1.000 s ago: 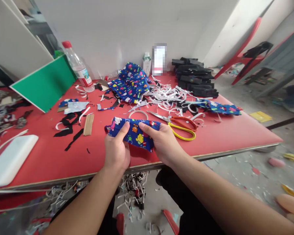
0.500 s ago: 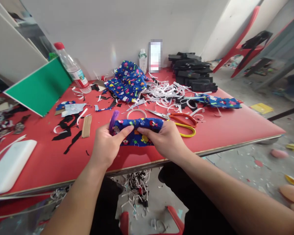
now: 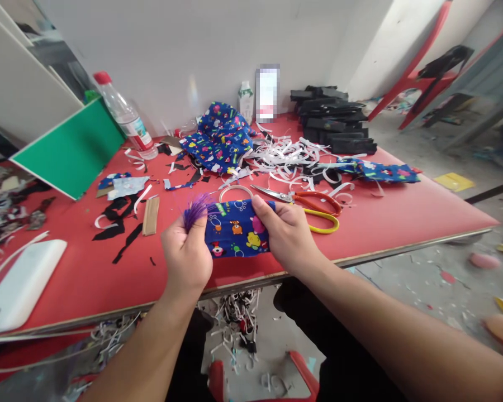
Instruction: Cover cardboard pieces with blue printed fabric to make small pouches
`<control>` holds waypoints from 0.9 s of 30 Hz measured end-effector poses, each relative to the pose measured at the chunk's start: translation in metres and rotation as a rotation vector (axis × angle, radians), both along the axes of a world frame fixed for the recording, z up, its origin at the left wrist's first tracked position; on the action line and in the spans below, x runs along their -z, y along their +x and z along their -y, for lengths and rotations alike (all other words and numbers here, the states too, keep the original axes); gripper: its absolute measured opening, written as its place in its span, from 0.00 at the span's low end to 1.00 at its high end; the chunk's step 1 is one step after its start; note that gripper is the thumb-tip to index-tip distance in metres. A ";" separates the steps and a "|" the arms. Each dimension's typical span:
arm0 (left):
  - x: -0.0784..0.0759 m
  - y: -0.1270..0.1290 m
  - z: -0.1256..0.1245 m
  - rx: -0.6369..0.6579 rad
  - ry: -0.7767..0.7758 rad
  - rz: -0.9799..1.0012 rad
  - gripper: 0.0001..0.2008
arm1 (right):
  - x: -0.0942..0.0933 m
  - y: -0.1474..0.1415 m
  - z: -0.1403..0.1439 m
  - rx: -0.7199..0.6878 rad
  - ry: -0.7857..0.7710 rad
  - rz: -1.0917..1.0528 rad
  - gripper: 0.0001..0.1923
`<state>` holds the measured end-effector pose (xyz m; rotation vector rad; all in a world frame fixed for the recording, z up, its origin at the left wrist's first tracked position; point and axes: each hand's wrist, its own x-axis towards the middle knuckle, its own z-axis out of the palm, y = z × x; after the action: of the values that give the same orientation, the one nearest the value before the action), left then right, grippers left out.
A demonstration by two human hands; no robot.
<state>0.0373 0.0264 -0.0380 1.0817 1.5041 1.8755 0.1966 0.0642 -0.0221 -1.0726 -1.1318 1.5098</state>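
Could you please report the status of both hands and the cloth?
Left grip and right grip holding blue printed cloth between them. Purple fringe at its left end. Scissors on table beyond right grip.

held cloth (image 3: 237, 229): blue, multicoloured cartoon print; fringe (image 3: 198, 210): purple; tabletop (image 3: 385, 223): red

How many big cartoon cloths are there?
3 visible: the held cloth between left grip and right grip, the crumpled cloth behind it, a long cloth right of the scissors. More may be hidden.
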 end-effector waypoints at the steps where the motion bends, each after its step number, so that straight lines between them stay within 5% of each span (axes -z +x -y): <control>1: 0.002 0.001 -0.001 0.015 -0.014 0.037 0.12 | 0.001 0.000 -0.001 0.015 0.011 0.012 0.30; 5: 0.005 0.000 -0.006 -0.033 -0.048 0.027 0.11 | 0.002 0.000 -0.001 0.019 0.029 0.011 0.27; 9: -0.002 -0.004 -0.012 -0.153 -0.018 -0.038 0.11 | -0.002 0.002 0.002 -0.208 -0.056 0.036 0.22; 15: -0.006 -0.003 -0.015 -0.115 -0.184 0.342 0.15 | -0.004 0.007 0.002 -0.428 -0.065 -0.098 0.21; 22: -0.005 -0.003 -0.010 -0.209 -0.017 0.004 0.17 | 0.004 -0.005 0.008 -0.226 -0.079 -0.131 0.21; 27: -0.008 0.002 -0.011 -0.223 -0.027 0.129 0.16 | 0.004 -0.012 0.013 -0.216 -0.140 -0.203 0.21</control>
<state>0.0398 0.0372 -0.0305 0.7909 1.6254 2.0240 0.1844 0.0514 -0.0265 -0.8865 -1.0367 1.8463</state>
